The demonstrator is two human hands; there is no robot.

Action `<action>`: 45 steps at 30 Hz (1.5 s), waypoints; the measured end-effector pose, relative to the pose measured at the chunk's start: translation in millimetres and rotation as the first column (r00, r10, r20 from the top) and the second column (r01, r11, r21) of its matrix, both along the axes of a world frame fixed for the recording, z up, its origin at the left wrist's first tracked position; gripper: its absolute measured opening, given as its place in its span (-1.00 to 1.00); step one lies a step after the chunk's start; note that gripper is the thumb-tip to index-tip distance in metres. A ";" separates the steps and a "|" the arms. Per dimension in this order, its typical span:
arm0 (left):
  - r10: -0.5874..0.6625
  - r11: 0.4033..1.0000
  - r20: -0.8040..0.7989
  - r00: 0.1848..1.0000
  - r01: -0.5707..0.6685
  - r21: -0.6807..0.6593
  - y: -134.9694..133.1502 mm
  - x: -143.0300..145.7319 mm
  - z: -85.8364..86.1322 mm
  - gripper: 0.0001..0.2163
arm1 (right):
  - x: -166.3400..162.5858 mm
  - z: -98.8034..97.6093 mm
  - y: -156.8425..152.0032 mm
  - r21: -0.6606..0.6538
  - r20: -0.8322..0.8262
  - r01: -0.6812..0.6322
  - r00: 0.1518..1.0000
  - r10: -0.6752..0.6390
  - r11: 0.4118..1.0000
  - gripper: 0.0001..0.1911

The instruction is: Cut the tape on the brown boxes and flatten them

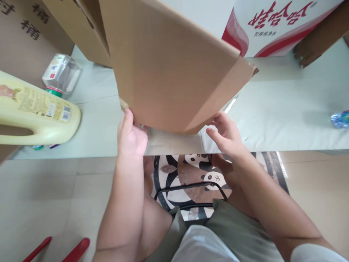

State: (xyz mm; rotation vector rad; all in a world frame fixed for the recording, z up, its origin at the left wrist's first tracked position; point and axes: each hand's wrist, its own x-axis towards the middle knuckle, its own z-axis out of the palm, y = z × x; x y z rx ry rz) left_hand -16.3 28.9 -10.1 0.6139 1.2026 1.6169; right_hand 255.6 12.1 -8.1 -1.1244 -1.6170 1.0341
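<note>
A brown cardboard box [169, 69] stands tilted in front of me at the table's near side, its broad plain face toward me. My left hand [132, 133] grips its lower left corner, with the thumb against the edge and the fingers partly hidden beneath. At the lower right edge, the fingers of my right hand [225, 131] curl under the cardboard, while its thumb is held off the surface. The box hides most of what lies behind it, and its top runs out of view.
On the left lie a yellow jug [40, 109] and a clear plastic bottle [64, 74] with a green cap. More cartons [35, 32] stand behind them. A white and red carton [267, 29] is at the back right. A small blue plastic item [340, 119] lies at the table's [289, 105] right.
</note>
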 end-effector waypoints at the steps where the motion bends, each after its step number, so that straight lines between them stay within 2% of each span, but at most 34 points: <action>1: 0.037 0.998 -0.050 0.998 -0.035 0.044 -0.3 2.2 1.0 -0.55 | -0.1 0.5 -1.0 -0.009 -0.036 -0.004 0.999 0.004 1.000 -0.71; 5: 0.027 0.987 -0.127 0.992 -0.006 0.162 -1.2 6.9 3.9 -0.61 | 2.2 4.2 -1.6 -0.018 -0.137 -0.059 0.989 0.056 0.998 -0.50; 10: 0.093 0.988 -0.120 0.988 -0.076 0.132 2.2 7.8 -2.1 -0.72 | 5.0 7.2 -1.5 -0.086 -0.067 -0.163 0.985 0.158 0.983 -0.09; 14: 0.021 0.991 -0.157 0.987 -0.001 0.131 2.9 8.2 -4.9 -0.76 | 8.6 2.4 -3.5 -0.083 -0.020 -0.141 0.990 0.140 0.986 0.05; 16: -0.030 0.989 -0.159 0.987 0.052 0.141 0.9 10.4 -3.2 -0.72 | 10.0 -2.3 -4.1 -0.052 0.019 -0.117 0.993 0.118 0.992 0.01; 20: -0.109 0.978 -0.205 0.973 0.142 0.155 -3.0 16.9 -1.5 -0.58 | 6.8 -8.4 -5.8 -0.070 0.095 -0.197 0.975 0.203 0.978 -0.48; 23: -0.071 0.984 -0.238 0.969 0.107 0.142 -2.5 17.1 -6.3 -0.54 | 1.5 -6.3 -8.5 -0.088 0.094 -0.114 0.988 0.123 0.990 -0.64; 26: 0.011 0.986 -0.295 0.955 0.038 0.161 -1.1 12.2 -12.5 -0.52 | 0.2 -3.6 -9.8 -0.156 0.139 0.031 0.990 -0.009 0.987 -0.65; 28: 0.035 0.984 -0.350 0.936 0.028 0.175 -1.0 8.7 -15.2 -0.50 | 1.6 -4.1 -8.8 -0.187 0.180 0.142 0.978 -0.108 0.972 -0.58; 31: -0.003 0.983 -0.392 0.920 0.075 0.168 -2.3 6.7 -16.0 -0.48 | 3.5 -7.9 -5.9 -0.100 0.204 0.291 0.942 -0.267 0.951 -0.41; 33: -0.019 0.980 -0.397 0.918 0.096 0.175 -3.1 7.1 -14.8 -0.48 | 4.0 -10.6 -5.0 -0.046 0.168 0.298 0.943 -0.287 0.953 -0.40; 38: 0.009 0.985 -0.468 0.884 0.073 0.157 -6.1 6.6 -6.8 -0.47 | 7.6 -17.3 -6.0 -0.035 0.034 0.242 0.970 -0.241 0.970 -0.56; 42: -0.032 0.990 -0.570 0.821 0.104 0.095 -11.4 4.2 -1.3 -0.54 | 12.8 -23.4 -1.9 -0.078 -0.065 0.316 0.945 -0.321 0.946 -0.54; 45: -0.007 0.972 -0.475 0.880 0.117 0.202 -11.6 2.1 -1.9 -0.55 | 14.8 -25.4 3.1 -0.111 -0.213 0.396 0.886 -0.411 0.912 -0.63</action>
